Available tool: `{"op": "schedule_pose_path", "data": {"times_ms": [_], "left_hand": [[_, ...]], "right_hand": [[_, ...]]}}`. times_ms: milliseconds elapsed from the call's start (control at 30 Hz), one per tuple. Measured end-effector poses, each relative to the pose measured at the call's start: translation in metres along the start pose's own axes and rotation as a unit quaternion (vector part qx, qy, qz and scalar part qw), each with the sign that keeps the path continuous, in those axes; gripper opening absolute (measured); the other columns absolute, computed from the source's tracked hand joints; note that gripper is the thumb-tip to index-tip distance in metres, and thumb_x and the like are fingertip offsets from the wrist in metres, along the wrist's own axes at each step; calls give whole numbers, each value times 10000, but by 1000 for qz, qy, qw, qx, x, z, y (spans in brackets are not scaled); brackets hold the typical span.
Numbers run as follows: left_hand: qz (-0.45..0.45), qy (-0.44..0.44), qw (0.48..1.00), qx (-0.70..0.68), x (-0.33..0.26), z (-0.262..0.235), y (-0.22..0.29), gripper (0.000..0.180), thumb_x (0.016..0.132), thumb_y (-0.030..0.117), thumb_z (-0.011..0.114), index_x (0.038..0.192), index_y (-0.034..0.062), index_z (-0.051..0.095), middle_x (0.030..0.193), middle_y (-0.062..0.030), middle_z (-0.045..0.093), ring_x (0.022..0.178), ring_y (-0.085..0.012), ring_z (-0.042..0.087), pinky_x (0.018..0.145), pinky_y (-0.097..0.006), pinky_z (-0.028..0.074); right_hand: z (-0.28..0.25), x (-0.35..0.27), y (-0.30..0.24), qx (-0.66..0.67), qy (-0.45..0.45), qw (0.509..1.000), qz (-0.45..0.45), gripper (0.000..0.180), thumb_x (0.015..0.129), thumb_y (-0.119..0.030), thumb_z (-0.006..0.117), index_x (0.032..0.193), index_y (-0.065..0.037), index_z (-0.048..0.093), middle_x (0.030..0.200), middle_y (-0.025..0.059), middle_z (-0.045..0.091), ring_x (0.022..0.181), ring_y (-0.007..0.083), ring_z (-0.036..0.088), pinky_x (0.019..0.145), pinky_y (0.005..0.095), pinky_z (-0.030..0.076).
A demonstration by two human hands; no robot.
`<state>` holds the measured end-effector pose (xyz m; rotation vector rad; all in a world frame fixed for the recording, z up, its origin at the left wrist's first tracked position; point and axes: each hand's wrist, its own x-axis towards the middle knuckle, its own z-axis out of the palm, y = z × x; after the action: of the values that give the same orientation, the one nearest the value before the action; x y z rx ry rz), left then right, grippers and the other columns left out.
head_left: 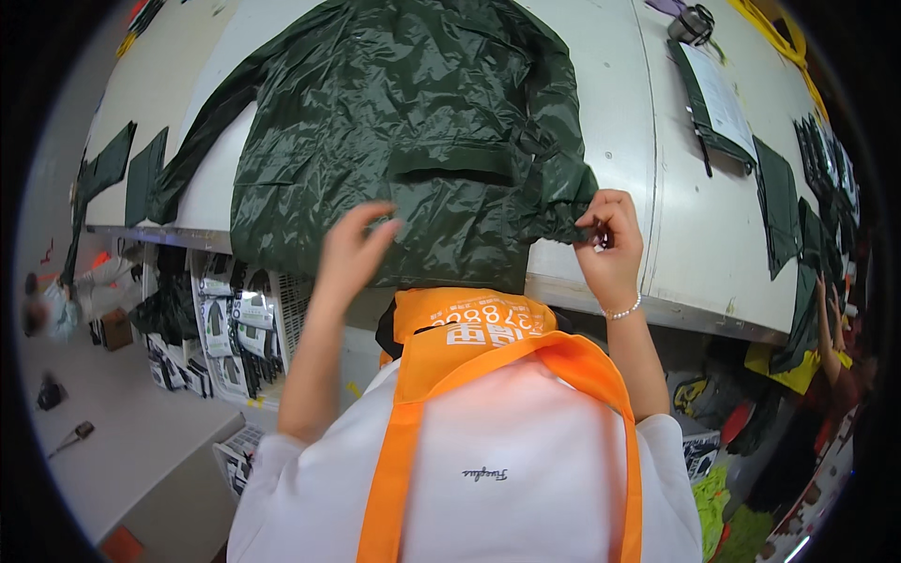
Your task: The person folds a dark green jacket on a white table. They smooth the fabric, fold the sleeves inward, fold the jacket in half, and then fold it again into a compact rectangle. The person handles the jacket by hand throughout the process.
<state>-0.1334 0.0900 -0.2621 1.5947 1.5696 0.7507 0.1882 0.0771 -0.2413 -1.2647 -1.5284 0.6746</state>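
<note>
A shiny dark green rain jacket (pixel 328 122) lies spread on the white table, its hem hanging over the near edge. Across its lower part runs a flap (pixel 455 161) with a dark gap beneath it. At the jacket's right side, my right hand (pixel 612 242) pinches the gathered cuff of the right sleeve (pixel 561 192), which is folded down alongside the body. My left hand (pixel 357 246) hovers over or lightly touches the lower left of the jacket. Its thumb and fingers are apart, and nothing shows between them.
Folded dark green garments lie on the table (pixel 615 122) at the left (pixel 145 174) and right (pixel 777 202). A paper sheet (pixel 718 94) rests on one bundle; a metal cup (pixel 693 25) stands behind. Below the table, a white basket (pixel 239 324) holds packaged garments. Another person's arm (pixel 830 328) shows far right.
</note>
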Motion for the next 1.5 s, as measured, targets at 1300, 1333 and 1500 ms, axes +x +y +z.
{"op": "schedule_pose_path", "data": {"times_ms": [1300,1333,1500], "left_hand": [[130,-362,910,-154,87,67,99,465,700,20,716,1143,0,577,1096,-57,613,972,-113,556,903,-252,437],[117,-359,910,-171,87,66,100,474,698,10,707,1152,4,570,1115,-52,601,965,-113,551,898,-253,440],[81,-334,914,-214,84,64,104,519,686,-29,673,1185,23,540,1191,-36,545,940,-108,532,874,-255,454]], "right_hand": [[1,38,-5,184,-139,950,210,118,801,2,666,910,-30,634,906,-3,576,702,57,516,634,204,436],[4,37,-6,236,-115,945,194,117,805,6,663,912,-31,634,905,-6,569,714,50,515,635,200,433],[1,36,-19,35,-153,984,87,129,788,30,659,894,-44,653,904,5,558,720,61,527,615,200,439]]}}
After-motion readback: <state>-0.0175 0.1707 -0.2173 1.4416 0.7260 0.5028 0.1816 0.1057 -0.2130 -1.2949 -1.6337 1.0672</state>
